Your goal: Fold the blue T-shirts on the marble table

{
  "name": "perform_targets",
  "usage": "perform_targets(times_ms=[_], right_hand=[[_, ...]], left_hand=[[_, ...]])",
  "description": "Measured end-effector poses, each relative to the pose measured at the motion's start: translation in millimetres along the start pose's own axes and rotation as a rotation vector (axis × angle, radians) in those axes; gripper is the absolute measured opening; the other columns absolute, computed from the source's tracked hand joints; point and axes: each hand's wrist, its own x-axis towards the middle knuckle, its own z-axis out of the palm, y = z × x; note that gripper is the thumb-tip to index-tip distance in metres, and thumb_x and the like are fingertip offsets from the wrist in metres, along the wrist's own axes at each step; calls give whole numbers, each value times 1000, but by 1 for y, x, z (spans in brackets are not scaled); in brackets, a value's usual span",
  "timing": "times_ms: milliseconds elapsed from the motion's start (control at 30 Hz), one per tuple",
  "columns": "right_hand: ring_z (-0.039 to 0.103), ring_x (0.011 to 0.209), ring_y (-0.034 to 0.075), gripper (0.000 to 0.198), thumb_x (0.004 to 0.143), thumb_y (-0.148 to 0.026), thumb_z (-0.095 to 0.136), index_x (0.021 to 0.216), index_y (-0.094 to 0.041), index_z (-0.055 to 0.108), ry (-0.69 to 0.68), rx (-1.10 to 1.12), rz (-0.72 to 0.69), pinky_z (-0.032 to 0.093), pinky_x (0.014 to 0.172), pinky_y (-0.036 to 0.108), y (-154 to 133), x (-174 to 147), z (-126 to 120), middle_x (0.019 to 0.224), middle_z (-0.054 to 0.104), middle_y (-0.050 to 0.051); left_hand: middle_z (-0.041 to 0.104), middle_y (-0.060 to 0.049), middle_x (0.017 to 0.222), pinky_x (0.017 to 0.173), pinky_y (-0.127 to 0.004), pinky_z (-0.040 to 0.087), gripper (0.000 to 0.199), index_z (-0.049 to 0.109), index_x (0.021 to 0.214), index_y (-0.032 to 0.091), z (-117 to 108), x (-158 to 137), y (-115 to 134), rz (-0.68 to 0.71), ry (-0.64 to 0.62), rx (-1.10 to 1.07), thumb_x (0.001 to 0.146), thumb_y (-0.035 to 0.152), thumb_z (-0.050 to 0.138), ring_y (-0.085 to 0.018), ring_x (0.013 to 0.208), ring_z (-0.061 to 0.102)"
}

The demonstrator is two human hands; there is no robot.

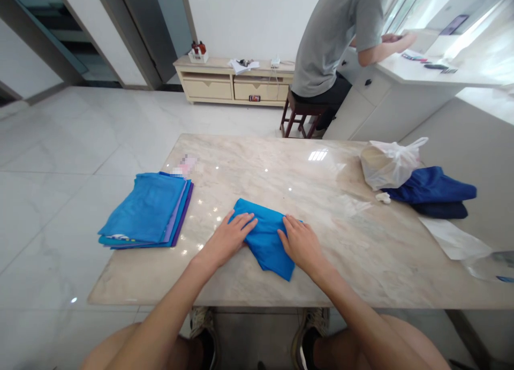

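A bright blue piece of cloth (267,233), partly folded, lies on the marble-topped table (329,263) in front of me. My left hand (231,236) rests on its left edge with the fingers stretched out. On the right edge lies my right hand (300,241), palm down, its fingers extended. A loose flap of the cloth points toward me between my forearms. To the left, a stack of folded cloths (146,206) in blue and purple sits at the table's edge. Whether the blue cloth is a garment I cannot tell.
At the right are a white plastic bag (387,164), dark blue fabric (431,185), a crumpled tissue (383,198) and a white sheet (453,237). Beyond the table, a person in a grey shirt (331,38) sits on a stool (299,110) at a white counter. A low cabinet (209,89) lines the wall.
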Motion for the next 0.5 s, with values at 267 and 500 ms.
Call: perform_targets(times_ms=[267,500], right_hand=[[78,73,29,48,110,-41,55,73,-24,79,70,9,291,45,60,33,10,-11,-43,79,82,14],[78,68,21,26,106,-27,62,87,-18,77,-132,472,309,54,64,27,0,-28,-34,76,82,8]], left_hand=[[79,-18,128,96,-47,60,34,74,131,19,-57,-5,2,-540,-23,56,109,21,48,-38,120,74],[82,-23,111,89,-44,58,39,75,109,18,-34,-25,12,-713,-150,-61,111,48,51,-40,107,79]])
